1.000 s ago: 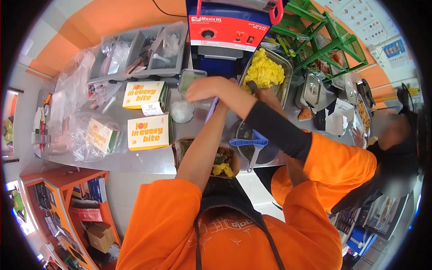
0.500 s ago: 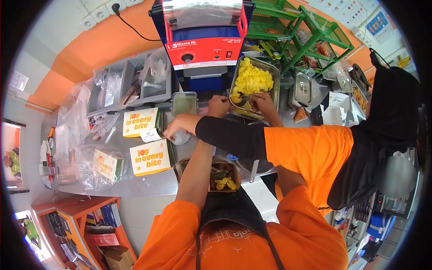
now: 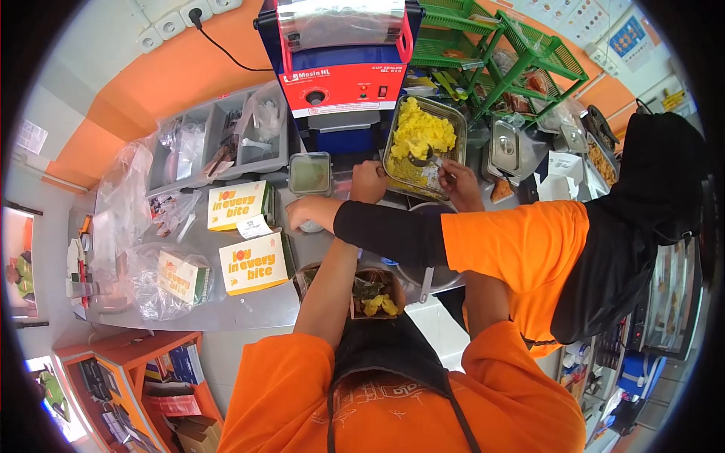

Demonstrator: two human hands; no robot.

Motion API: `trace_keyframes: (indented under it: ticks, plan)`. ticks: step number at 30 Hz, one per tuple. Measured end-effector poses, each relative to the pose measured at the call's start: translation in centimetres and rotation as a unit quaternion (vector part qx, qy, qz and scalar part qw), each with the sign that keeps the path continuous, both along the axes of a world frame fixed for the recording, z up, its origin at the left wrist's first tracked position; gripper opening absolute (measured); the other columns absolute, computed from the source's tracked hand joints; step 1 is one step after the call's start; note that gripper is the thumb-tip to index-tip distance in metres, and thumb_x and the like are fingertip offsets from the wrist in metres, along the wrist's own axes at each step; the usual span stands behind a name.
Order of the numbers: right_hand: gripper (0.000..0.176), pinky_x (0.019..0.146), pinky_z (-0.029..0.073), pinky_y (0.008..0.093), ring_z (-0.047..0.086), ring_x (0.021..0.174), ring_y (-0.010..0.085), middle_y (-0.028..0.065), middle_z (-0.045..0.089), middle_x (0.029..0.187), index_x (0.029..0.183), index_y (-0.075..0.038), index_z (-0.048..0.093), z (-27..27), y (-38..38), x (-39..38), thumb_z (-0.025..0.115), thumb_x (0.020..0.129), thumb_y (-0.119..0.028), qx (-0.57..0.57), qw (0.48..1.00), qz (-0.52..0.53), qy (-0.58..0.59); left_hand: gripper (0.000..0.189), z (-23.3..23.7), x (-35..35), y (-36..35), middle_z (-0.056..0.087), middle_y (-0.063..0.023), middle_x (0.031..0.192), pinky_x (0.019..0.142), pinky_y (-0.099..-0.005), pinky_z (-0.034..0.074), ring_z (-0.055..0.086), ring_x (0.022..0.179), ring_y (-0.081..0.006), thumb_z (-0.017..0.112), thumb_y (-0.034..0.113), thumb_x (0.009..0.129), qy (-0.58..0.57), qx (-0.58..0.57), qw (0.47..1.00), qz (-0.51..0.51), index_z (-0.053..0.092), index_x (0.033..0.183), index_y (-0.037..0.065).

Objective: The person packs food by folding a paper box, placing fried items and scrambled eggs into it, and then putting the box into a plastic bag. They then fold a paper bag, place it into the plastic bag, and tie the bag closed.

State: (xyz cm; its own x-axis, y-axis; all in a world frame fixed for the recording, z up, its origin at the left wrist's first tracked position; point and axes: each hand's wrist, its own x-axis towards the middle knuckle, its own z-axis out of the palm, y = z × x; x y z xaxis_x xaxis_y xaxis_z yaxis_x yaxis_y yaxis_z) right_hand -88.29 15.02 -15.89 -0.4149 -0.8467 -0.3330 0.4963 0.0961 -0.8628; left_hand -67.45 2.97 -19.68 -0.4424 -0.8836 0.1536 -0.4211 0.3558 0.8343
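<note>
A metal tray [image 3: 462, 128] holds yellow scrambled egg [image 3: 423, 127] beside the cup sealer. My right hand [image 3: 461, 186] is closed on the handle of a spoon [image 3: 421, 157], whose bowl lies against the lower edge of the egg. At the tray's near left corner, my left hand [image 3: 368, 182] is closed on the rim. Nearer my body stands an open food box [image 3: 398, 288] with dark greens and some egg [image 3: 380, 304] in it; my left forearm partly covers it.
A co-worker's arm [image 3: 393, 231] crosses over my forearms, with the hand [image 3: 311, 214] on a small container. Two printed boxes [image 3: 255, 264] stand on the left. A red and blue cup sealer [image 3: 343, 87] is behind, green racks [image 3: 521, 68] at the back right.
My right hand has drawn back slightly to the right, and the spoon has shifted right, baring the tray's near part. The co-worker's hand has moved slightly right.
</note>
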Motion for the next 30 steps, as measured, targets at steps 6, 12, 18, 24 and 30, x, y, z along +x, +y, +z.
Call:
trace_keyframes:
  ticks: [6,12,18,24,30]
  plan:
    - [0.016,0.053,0.040,0.0227,0.055,0.061,0.0135,0.0064,0.062,0.079,0.105,0.000,0.064,0.0,4.5,-0.6,0.061,0.100,-0.015,-0.034,0.996,-0.075,0.029,0.015,-0.2,-0.6,1.5,0.068,-0.0276,0.081,0.077,-0.0509,0.053,0.067,0.080,-0.0463,0.055,0.002,0.080,-0.034,-0.077,0.996,0.004,0.067,0.085,-0.006]
    - [0.013,0.051,0.043,0.0242,0.060,0.061,0.0118,0.0056,0.066,0.078,0.102,-0.004,0.066,-1.1,8.8,-1.0,0.064,0.100,-0.016,0.006,0.997,-0.015,0.074,0.042,-1.0,1.5,2.3,0.061,-0.0211,0.112,0.108,-0.0503,0.039,0.055,0.117,-0.0376,0.066,0.020,0.082,-0.182,-0.269,0.944,-0.056,0.060,0.118,-0.001]
    - [0.014,0.064,0.046,0.0216,0.059,0.076,0.0104,0.0062,0.066,0.092,0.111,0.000,0.063,1.6,11.4,6.1,0.056,0.102,-0.007,-0.135,0.991,-0.017,-0.002,0.034,8.3,13.0,7.5,0.061,-0.0215,0.118,0.098,-0.0478,0.045,0.053,0.114,-0.0394,0.061,0.000,0.084,-0.102,-0.143,0.981,-0.085,0.063,0.117,0.001]
    - [0.018,0.057,0.042,0.0233,0.055,0.062,0.0119,0.0057,0.064,0.078,0.109,0.002,0.068,6.9,12.4,14.2,0.059,0.101,-0.011,-0.012,0.998,0.054,0.028,0.034,12.5,25.1,16.0,0.063,-0.0176,0.117,0.092,-0.0423,0.051,0.056,0.118,-0.0350,0.068,0.008,0.091,-0.017,0.012,0.999,0.038,0.062,0.125,0.002]
    - [0.020,0.051,0.041,0.0247,0.056,0.057,0.0122,0.0060,0.065,0.077,0.111,0.003,0.067,8.2,13.5,22.3,0.059,0.101,-0.013,0.030,0.973,0.228,-0.009,0.116,6.6,28.8,21.8,0.028,-0.0233,0.158,0.119,-0.0453,0.030,0.028,0.146,-0.0417,0.092,0.023,0.068,0.032,0.085,0.996,0.023,0.021,0.157,0.005]
